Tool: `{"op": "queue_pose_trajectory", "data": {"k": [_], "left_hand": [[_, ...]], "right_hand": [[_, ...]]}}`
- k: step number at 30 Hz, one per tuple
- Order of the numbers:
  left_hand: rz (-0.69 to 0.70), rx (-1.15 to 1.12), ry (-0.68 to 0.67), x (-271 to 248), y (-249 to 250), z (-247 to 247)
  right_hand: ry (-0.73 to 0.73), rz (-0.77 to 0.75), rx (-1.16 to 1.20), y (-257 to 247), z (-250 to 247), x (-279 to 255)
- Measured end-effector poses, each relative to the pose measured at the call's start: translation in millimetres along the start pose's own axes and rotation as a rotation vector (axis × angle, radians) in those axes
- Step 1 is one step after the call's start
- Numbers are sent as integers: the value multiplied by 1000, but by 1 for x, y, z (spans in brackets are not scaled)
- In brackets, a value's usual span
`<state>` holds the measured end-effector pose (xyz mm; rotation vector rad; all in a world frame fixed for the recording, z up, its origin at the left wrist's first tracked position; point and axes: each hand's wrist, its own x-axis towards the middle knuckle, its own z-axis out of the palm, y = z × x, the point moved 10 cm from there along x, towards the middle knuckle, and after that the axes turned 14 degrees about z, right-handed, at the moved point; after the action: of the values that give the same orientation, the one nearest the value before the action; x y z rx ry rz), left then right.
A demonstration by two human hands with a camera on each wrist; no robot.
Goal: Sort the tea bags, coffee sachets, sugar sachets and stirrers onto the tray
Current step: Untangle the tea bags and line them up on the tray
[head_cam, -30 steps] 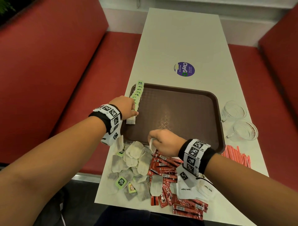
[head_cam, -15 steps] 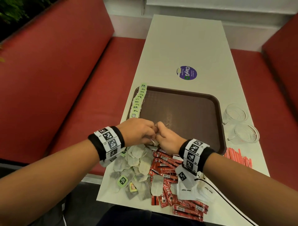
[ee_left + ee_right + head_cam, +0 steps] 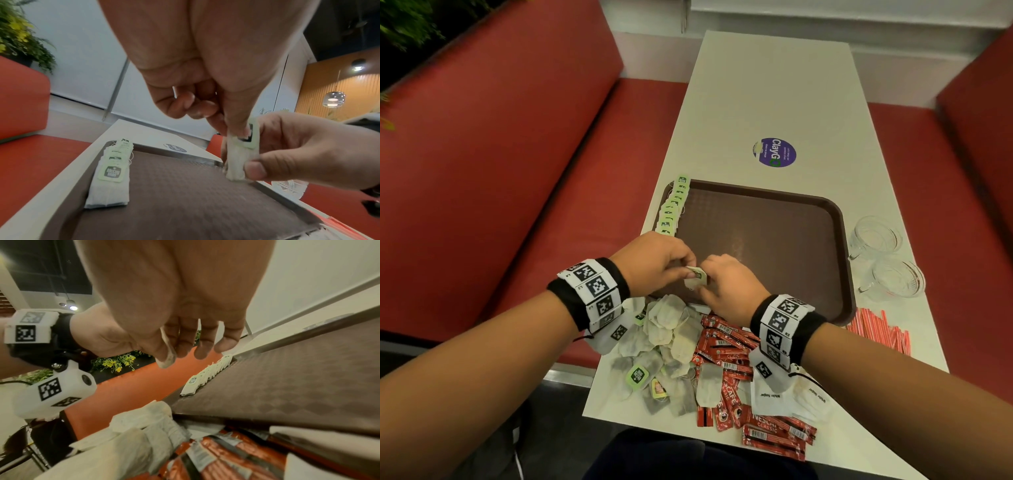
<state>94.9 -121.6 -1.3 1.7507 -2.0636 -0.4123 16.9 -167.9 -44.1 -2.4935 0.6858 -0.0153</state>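
Both hands meet over the near left part of the brown tray (image 3: 839, 219). My left hand (image 3: 683, 270) pinches the top of a tea bag (image 3: 695, 279) and presses its green tag with thumb and finger. My right hand (image 3: 707, 286) pinches the same tea bag (image 3: 238, 160) lower down. In the right wrist view the tea bag (image 3: 167, 356) sits between thumb and fingers. A row of tea bags (image 3: 673, 209) lies along the tray's left edge. Loose tea bags (image 3: 671, 335), red coffee sachets (image 3: 726, 346) and white sugar sachets (image 3: 774, 394) are heaped near the table's front edge. Red stirrers (image 3: 876, 332) lie right of the tray.
Two glass cups (image 3: 876, 236) (image 3: 897, 277) stand at the tray's right side. A purple sticker (image 3: 774, 152) marks the white table beyond the tray. Red bench seats flank the table on both sides.
My left hand left the tea bag row on the tray and came back to the right hand. The right hand lifted a tea bag from the pile; both hands now hold it.
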Motion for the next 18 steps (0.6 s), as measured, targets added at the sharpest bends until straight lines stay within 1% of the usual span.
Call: {"op": "queue_pose_trajectory", "data": {"k": [3,5,8,10,12,14,18], "left_hand": [[-106,23,43,-6,-10,-8],[-181,127,11,-9,-22,-12],[-347,257,-133,-20,-52,-7],[-424,249,-249,-28,-70,6],[-456,190,-321,-33,-82,21],[-477,130,-311,-34,-92,29],[-586,120,-217,-27,-120,23]], "right_hand": [[-95,75,9,6,9,-4],[-173,47,-45,4,21,-10],[-281,-58,-189,-4,42,-21],[-323,-90,-254,-8,54,-26],[-320,-90,-287,-11,60,-27],[-300,-65,-293,-12,63,-25],[-310,-20,-285,-12,64,-21]]}}
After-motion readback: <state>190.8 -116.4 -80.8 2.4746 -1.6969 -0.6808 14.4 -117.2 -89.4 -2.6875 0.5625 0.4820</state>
